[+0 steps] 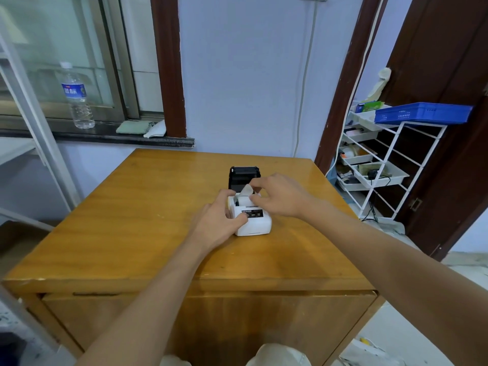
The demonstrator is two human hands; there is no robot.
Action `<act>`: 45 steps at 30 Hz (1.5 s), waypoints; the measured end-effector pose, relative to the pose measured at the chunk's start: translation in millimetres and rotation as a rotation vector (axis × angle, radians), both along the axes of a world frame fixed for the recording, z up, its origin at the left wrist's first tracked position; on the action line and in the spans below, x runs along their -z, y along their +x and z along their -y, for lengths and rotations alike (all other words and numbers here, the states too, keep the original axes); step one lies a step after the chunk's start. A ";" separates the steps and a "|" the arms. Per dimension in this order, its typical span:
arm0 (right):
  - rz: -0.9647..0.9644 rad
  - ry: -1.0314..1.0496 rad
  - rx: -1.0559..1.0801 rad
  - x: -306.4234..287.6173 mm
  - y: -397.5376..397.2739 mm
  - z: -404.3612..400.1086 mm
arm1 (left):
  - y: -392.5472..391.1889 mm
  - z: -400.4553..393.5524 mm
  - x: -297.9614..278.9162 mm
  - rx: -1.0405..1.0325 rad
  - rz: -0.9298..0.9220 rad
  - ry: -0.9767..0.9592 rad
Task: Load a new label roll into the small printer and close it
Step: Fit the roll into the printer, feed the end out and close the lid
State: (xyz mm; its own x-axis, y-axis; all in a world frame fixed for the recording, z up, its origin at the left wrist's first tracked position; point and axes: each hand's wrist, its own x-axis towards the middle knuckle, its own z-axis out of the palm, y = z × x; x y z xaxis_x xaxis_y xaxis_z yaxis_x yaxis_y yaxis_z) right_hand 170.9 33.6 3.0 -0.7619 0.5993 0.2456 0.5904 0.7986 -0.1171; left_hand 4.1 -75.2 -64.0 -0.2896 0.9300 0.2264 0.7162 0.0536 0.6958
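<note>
Printer (254,221) lid up, long axis front–back, left hand (218,221) gripping its side, right hand (280,194) fingers seemingly pinching label strip (246,192)

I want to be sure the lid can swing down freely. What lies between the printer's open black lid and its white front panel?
In the head view, the label roll's loose paper end stands there, pinched by the right hand; the left hand steadies the printer.

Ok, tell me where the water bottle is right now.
In the head view the water bottle stands upright on the dark window sill at far left, left of a folded green cloth and well behind the wooden table.
</note>
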 end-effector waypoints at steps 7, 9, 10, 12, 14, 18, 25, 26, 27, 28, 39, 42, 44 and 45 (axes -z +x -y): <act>0.045 -0.019 0.031 9.3 17.6 22.3 | 0.5 2.0 -1.7 0.004 -0.003 -0.011; 0.075 -0.030 0.043 18.3 21.4 30.6 | 0.8 4.2 -2.1 0.007 0.003 -0.011; 0.075 -0.026 0.044 22.4 24.1 35.7 | 1.2 5.2 -2.1 0.008 0.002 -0.009; 0.050 0.033 0.053 28.0 29.7 43.9 | 1.6 5.9 -2.5 0.005 -0.007 -0.006; 0.017 0.109 0.058 31.9 33.8 49.2 | 1.6 5.1 -2.5 0.004 -0.004 -0.007; -0.021 0.113 0.038 39.0 35.5 56.5 | 0.6 4.3 -0.7 0.013 0.017 0.008; -0.150 0.231 0.076 53.1 34.8 64.5 | -3.0 3.9 4.0 -0.021 0.042 0.077; -0.153 0.249 0.075 56.0 35.0 64.6 | -3.5 3.6 5.1 -0.014 0.032 0.079; -0.156 0.261 0.073 59.1 35.1 64.5 | -3.7 3.8 5.9 -0.004 0.018 0.083; -0.162 0.267 0.071 62.2 35.0 63.9 | -3.3 4.2 6.1 0.006 0.007 0.083; -0.297 0.198 0.089 77.9 34.9 58.1 | -0.1 5.8 1.1 0.015 -0.059 0.041; -0.310 0.198 0.091 79.0 35.6 57.8 | 0.7 6.1 -0.3 0.009 -0.058 0.024; -0.319 0.197 0.088 79.4 36.0 58.3 | 1.7 6.2 -0.5 0.006 -0.074 0.010; -0.323 0.198 0.086 79.3 36.1 58.6 | 2.1 6.1 -0.8 0.003 -0.072 0.007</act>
